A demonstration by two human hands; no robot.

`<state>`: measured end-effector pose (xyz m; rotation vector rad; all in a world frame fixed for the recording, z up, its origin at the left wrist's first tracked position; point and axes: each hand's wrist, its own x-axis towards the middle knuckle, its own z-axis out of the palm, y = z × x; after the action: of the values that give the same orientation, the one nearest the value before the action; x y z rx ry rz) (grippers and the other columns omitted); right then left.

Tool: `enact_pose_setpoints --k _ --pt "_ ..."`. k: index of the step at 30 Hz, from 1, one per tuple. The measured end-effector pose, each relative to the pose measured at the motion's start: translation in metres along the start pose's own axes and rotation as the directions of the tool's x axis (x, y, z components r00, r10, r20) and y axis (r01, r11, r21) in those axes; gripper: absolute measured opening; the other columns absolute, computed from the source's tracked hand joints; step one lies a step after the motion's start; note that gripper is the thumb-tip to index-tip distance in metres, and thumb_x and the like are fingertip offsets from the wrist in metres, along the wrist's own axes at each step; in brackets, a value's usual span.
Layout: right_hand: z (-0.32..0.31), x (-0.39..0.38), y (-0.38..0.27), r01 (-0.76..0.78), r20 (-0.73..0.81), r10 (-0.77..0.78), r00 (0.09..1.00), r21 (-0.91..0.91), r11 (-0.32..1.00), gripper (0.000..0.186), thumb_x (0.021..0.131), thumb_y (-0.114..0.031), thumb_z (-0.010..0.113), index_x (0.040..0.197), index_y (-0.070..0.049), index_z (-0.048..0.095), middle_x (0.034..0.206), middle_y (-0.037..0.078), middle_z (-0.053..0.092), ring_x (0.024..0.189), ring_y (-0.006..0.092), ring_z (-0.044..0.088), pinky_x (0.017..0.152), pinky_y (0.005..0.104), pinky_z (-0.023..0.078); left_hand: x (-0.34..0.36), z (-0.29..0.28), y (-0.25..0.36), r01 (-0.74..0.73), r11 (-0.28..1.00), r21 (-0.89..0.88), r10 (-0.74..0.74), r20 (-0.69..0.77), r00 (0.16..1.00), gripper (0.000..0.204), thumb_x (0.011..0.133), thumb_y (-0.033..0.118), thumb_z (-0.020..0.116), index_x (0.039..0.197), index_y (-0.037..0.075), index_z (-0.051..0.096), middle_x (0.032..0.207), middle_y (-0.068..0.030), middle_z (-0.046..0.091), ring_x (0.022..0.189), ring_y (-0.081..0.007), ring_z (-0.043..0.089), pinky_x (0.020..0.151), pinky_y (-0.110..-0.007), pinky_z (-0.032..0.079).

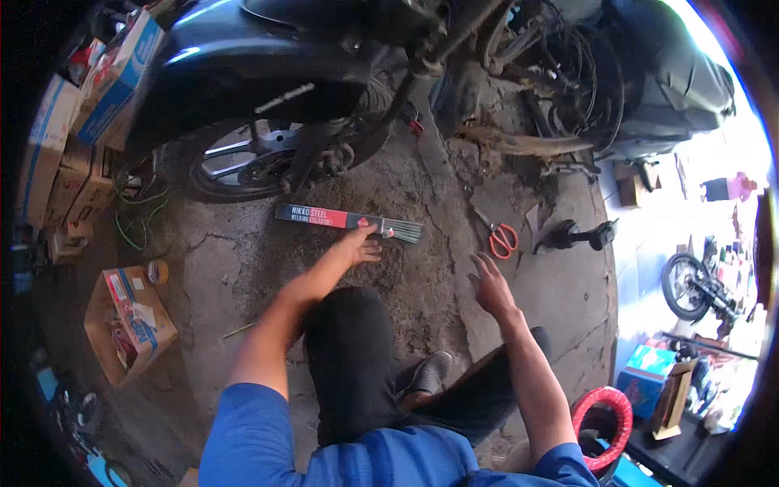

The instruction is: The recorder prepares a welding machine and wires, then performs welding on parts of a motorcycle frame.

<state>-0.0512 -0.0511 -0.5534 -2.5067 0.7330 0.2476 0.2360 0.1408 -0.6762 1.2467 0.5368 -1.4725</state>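
Observation:
A flat black and red box [324,217] lies on the rough floor ahead of me, with a bundle of thin grey welding rods [402,230] sticking out of its right end. My left hand [359,246] is at the near edge of that box, fingers apart; whether it touches the box I cannot tell. Red-handled scissors [501,239] lie to the right, blades pointing away from me. Just short of their handles hovers my right hand [491,288], fingers spread and holding nothing.
A motorcycle [251,89] stands across the far side, its wheel behind the rod box. A black tool-like object [576,235] lies right of the scissors. An open cardboard box [122,325] sits at left. At lower right are a red-wrapped ring [604,422] and a blue box [645,377].

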Motion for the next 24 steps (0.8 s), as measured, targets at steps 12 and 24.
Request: enact_pose_setpoints --k 12,24 --pt "-0.165 -0.238 -0.068 -0.105 0.107 0.107 0.989 -0.021 0.994 0.027 0.083 -0.013 0.062 0.109 -0.006 0.063 0.105 0.019 0.063 0.097 0.0373 0.06 0.084 0.0463 0.049 -0.283 0.126 0.061 -0.351 0.15 0.924 0.771 0.113 0.627 0.032 0.093 0.029 0.051 0.103 0.002 0.063 0.099 -0.0254 0.066 0.094 -0.0423 0.064 0.081 -0.049 0.051" --pt "-0.4 -0.404 -0.136 -0.347 0.24 0.28 0.929 0.313 0.884 0.033 0.089 -0.028 0.062 0.108 -0.001 0.063 0.1 0.021 0.068 0.092 0.0361 0.067 0.081 0.0423 0.052 -0.604 -0.005 -0.221 0.314 0.574 0.756 0.343 -0.57 0.747 0.028 0.084 0.015 0.053 0.106 0.004 0.066 0.106 -0.0219 0.067 0.102 -0.0414 0.062 0.088 -0.049 0.049"
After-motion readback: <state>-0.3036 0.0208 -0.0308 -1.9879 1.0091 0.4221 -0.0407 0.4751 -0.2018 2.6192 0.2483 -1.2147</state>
